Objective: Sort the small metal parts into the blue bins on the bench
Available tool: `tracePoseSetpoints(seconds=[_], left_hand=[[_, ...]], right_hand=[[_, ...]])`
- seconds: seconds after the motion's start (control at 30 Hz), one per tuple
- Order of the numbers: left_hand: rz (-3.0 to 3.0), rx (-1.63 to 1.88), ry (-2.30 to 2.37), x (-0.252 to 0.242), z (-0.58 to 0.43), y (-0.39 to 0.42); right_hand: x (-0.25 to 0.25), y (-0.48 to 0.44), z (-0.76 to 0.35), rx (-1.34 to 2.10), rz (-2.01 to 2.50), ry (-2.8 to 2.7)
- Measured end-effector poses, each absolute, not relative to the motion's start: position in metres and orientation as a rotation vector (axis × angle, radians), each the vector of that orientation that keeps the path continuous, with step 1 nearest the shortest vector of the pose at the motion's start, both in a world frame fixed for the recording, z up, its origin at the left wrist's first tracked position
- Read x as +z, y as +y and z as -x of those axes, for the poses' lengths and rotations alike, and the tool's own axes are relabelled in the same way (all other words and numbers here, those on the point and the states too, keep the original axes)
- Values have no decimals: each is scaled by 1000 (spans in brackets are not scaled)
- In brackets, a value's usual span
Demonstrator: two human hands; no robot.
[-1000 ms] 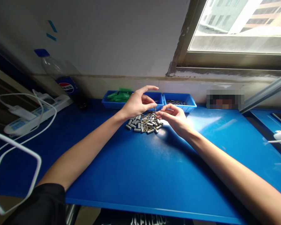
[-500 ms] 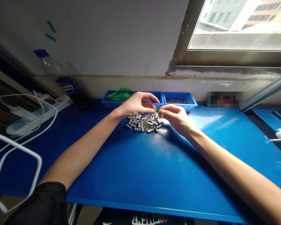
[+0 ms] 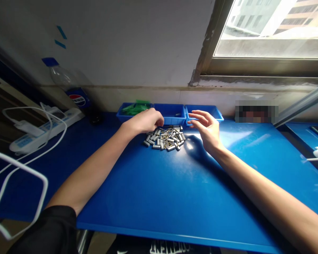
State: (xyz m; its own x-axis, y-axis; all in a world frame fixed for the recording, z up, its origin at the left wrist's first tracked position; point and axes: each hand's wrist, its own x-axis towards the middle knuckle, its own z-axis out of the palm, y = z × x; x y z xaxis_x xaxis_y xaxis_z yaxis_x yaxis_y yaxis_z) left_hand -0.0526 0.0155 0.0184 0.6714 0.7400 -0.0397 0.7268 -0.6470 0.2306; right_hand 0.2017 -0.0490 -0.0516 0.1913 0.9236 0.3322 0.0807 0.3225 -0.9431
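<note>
The left hand rests knuckles-up at the far left edge of the pile, its fingers curled under and touching the nearest pieces; whether it has hold of anything cannot be told, since the fingertips are hidden. The right hand hangs just right of the pile with its fingers spread loosely and the palm turned inward, holding nothing and clear of the parts. The pile is a loose heap of small silvery metal sleeves mixed with thin brass-coloured pins, and it lies on the blue table between the two hands, toward the far edge. Right behind it, three blue trays stand in a row against the wall. The left tray holds green pieces, the middle tray sits just beyond the left hand's fingers, and the right tray is partly covered by the right hand. Further left, a clear bottle with a blue cap leans at the wall, near a white power strip, and a white cable loops over the table edge. A window opens above the trays at the right.
</note>
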Motion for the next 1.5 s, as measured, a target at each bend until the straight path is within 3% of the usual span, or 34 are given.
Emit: tracePoseSetpoints(seconds=[0.3,1.5], left_hand=[[-2942,-173,1173,10,46,15],[-3114,-125,1217,13,37,3]], right_hand=[[-50,-51,-200,853,1091,-1232],[-47,-53,-196,1017,1107,-1150]])
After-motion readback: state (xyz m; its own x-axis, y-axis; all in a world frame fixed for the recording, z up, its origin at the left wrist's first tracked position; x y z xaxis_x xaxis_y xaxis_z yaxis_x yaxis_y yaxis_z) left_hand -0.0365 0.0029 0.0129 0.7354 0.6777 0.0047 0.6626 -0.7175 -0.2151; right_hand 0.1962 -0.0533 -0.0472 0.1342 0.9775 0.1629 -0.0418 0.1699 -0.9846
